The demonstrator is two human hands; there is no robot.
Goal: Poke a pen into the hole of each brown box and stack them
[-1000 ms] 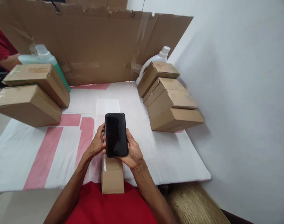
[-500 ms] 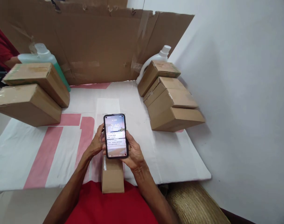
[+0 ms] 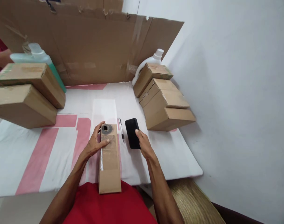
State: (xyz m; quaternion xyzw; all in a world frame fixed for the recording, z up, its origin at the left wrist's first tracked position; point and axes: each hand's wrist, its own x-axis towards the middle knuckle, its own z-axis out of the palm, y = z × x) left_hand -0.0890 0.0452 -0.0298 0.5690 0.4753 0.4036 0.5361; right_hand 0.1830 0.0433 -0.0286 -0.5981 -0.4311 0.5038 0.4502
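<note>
My right hand (image 3: 143, 143) holds a smartphone (image 3: 132, 133) by its right edge, thumb across a plain black face. Whether this is the dark screen or the back, I cannot tell. My left hand (image 3: 96, 141) grips the far left part of a long narrow cardboard box (image 3: 110, 161), its thumb resting on top and its fingers along the left side. That box has a dark-ringed hole near its far end, and its near end reaches my red shirt. Between box and phone lies a pen (image 3: 121, 130) on the white and pink cloth (image 3: 153, 158).
Two cardboard boxes (image 3: 25, 102) stand at the left before a bottle of green liquid (image 3: 54, 73). More boxes (image 3: 167, 96) line the right side near a white jug (image 3: 153, 59). A cardboard sheet (image 3: 86, 46) rises behind. Another person's arm (image 3: 2, 57) shows far left.
My right hand has carried the phone off to the right, and its lit screen no longer shows. My left hand has left the phone for the narrow box. The pen is now visible.
</note>
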